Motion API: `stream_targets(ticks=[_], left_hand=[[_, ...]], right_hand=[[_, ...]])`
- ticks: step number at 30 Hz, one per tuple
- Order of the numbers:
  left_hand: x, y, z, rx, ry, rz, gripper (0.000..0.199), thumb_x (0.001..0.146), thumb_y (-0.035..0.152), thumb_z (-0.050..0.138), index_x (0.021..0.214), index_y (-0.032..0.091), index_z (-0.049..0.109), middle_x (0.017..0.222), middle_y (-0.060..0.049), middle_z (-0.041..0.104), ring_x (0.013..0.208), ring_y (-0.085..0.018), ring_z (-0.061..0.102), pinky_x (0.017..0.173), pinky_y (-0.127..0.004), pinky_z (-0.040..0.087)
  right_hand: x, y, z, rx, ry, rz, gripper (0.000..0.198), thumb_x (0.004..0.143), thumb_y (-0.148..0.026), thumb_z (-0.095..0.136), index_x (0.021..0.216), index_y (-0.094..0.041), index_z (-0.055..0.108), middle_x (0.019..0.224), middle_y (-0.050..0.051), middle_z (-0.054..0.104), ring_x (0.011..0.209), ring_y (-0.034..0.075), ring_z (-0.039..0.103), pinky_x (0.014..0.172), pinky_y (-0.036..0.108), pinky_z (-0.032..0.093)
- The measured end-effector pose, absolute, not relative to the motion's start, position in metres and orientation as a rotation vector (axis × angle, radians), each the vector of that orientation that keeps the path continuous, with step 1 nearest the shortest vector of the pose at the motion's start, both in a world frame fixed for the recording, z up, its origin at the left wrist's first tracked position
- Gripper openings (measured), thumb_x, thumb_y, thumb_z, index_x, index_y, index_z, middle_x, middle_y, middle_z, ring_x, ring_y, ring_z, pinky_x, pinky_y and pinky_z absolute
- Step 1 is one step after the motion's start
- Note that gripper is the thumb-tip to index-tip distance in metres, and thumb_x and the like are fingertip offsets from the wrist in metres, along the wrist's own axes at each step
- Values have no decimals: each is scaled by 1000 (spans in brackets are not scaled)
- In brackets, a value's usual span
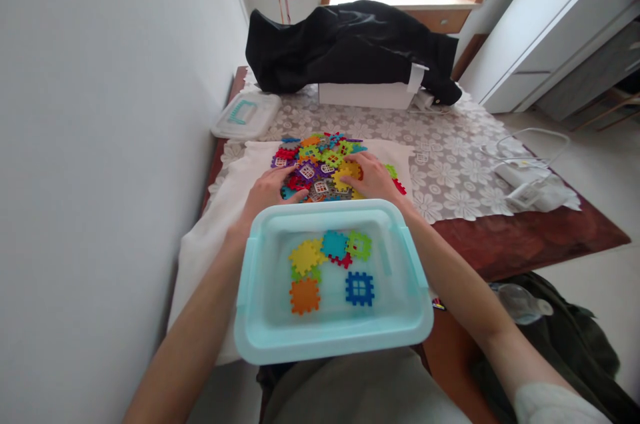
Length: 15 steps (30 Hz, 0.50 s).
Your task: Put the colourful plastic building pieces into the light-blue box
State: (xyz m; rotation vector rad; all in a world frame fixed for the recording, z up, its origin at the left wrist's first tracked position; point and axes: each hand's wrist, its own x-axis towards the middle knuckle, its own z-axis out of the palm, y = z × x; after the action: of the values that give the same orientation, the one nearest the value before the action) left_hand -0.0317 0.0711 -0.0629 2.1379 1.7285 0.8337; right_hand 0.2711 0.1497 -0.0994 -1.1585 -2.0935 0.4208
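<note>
Head view: the pile of toothed plastic pieces (pixel 313 172) lies on the bench (pixel 520 237), at the tub's (pixel 327 347) twelve o'clock. The left hand (pixel 270 191), at eleven, is spread loosely against it; the right hand (pixel 375 177), at one, curls over yellow pieces (pixel 343 177), grip unclear. Squeezing could scatter loose pieces; a forearm knock could tip the tub.

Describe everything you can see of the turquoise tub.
The tub looks like pale turquoise plastic: a rounded rectangle with a broad rim and raised sections on its short sides. Uncovered, it faces open side up between the person's forearms. Notched flat pieces in several colours lie on its floor. What supports it is hidden.
</note>
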Motion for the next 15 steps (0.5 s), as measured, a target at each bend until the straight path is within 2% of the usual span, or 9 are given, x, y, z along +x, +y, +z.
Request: stream_targets(ticks=[7,12,15], left_hand=[[-32,67,-62,2045,1735,898,65,96,58,78,150,21,75,146,-16,81,129,-38,78,116,-55,61],[-30,66,-62,2079,1716,969,43,101,59,73,124,24,84,128,-13,86,119,-37,80,111,-53,63],[-31,67,-62,2114,1686,939,46,102,54,73,137,25,79,128,-12,85,121,-36,79,114,-54,62]], right_hand=[[268,145,-90,-1084,-2021,479,29,96,-27,74,124,-26,81,124,14,82,123,39,74,111,62,61],[268,145,-85,-1052,-1954,580,25,96,-28,73,119,-24,82,121,11,84,111,32,77,103,51,64],[270,145,-86,-1071,-1960,589,25,96,-27,74,119,-24,82,124,11,84,111,30,78,105,48,64]])
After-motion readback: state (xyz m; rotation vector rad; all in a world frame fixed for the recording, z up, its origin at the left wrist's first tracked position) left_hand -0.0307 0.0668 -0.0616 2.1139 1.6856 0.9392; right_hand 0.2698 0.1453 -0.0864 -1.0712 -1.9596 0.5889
